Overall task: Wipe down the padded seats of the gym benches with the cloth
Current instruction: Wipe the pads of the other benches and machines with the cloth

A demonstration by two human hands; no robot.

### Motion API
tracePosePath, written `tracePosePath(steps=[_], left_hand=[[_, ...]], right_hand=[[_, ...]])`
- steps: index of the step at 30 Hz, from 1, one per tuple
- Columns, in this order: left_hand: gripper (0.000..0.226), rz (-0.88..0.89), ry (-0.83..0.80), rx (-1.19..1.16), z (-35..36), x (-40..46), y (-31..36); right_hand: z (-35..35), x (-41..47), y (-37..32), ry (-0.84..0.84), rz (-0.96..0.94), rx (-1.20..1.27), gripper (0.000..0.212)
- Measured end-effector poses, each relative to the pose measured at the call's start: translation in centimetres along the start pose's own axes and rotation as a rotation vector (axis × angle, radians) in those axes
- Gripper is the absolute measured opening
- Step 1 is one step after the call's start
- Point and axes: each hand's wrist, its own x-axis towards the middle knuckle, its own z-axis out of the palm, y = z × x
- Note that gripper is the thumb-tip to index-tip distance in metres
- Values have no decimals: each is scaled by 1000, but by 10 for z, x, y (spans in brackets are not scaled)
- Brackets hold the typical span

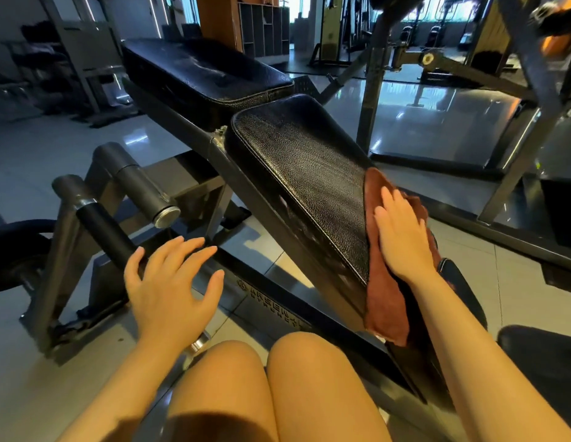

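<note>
— While she sits low by the bench, where has the cloth point(386, 282) got to?

— It lies over the near right edge of the seat pad point(306, 173), the black grained one that slopes up and away. Part of the cloth rests on top of the pad and the rest hangs down over its near end, a rust-brown fold.

— And the right hand point(402, 231)?

— Flat on the cloth, fingers straight and together, pressing it against the pad's right edge. It isn't curled round the cloth, only laid on it.

— The left hand point(169, 282)?

— Released, fingers spread, holding nothing. It hovers on the near left, over the frame bar point(278, 288). Its thumb lies close to the end of a black roller point(105, 228); whether it touches, I cannot tell.

— What else is on that bench?

— A second pad point(201, 71), also black, sits farther off and to the left, set flatter than the first, with a narrow gap between the two. A grey metal peg point(144, 189) sticks out from the frame on the left, above the black roller.

— And around it?

— Glossy floor tiles point(437, 113) on the right catch the window light. More dark steel frames stand on the far right, and open shelving point(265, 30) stands at the back. Her bare knees point(271, 378) show at the near edge, just beside the bench frame.
</note>
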Motion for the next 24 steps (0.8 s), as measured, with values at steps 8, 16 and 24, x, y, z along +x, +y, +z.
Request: tracePosePath(steps=[8, 16, 24], left_hand=[[48, 38, -27, -20, -4, 0, 4], [47, 22, -23, 7, -1, 1, -1], [47, 10, -16, -11, 2, 0, -6]], right_hand=[[4, -47, -46, -13, -11, -8, 53], [-6, 3, -139, -73, -500, 62, 50], [-1, -17, -48, 7, -121, 124, 52]])
